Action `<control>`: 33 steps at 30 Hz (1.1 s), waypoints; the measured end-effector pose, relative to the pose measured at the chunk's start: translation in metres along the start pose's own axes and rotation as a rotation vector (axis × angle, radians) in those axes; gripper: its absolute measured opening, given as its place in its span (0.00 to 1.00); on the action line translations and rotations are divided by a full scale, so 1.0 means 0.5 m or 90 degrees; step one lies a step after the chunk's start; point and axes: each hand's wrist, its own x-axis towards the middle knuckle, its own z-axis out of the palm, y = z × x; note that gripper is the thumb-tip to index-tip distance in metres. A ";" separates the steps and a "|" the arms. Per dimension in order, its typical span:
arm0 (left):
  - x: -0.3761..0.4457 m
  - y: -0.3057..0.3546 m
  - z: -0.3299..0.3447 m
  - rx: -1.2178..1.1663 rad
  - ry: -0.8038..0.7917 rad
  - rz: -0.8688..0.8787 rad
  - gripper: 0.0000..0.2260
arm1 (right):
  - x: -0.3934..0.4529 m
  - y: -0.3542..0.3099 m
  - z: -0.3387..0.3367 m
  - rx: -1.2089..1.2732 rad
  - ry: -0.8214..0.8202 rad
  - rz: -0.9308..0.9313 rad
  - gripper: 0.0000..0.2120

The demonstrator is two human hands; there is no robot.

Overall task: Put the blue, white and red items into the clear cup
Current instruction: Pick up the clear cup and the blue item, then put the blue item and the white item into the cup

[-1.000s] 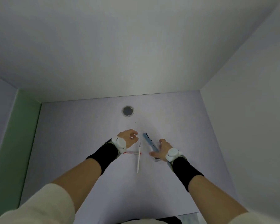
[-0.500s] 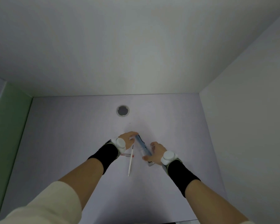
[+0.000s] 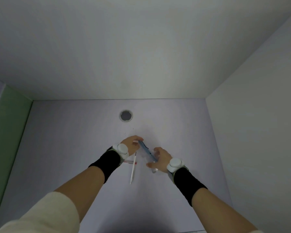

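Note:
A blue pen [image 3: 145, 149] slants between my hands, and the fingertips of my left hand [image 3: 131, 145] pinch its upper end. Its lower end runs into the clear cup [image 3: 152, 165], which is hard to make out. My right hand [image 3: 160, 160] is wrapped around the cup and holds it tilted just above the table. A white pen [image 3: 133, 169] lies on the table between my forearms. A thin red-tipped item [image 3: 131, 163] lies across it, partly hidden under my left wrist.
The pale table [image 3: 65, 148] has a round grommet hole [image 3: 126, 115] beyond my hands. A white wall closes the back, another white wall [image 3: 250, 132] stands on the right, and a green panel [image 3: 5, 132] borders the left.
My left hand has reached over and taken the upper end of the blue pen. My right hand has shifted left with the cup and pen. The white and red items lie unmoved.

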 end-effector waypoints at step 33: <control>-0.028 -0.030 -0.040 -0.022 -0.014 -0.105 0.12 | -0.013 -0.010 -0.029 0.212 0.033 -0.130 0.36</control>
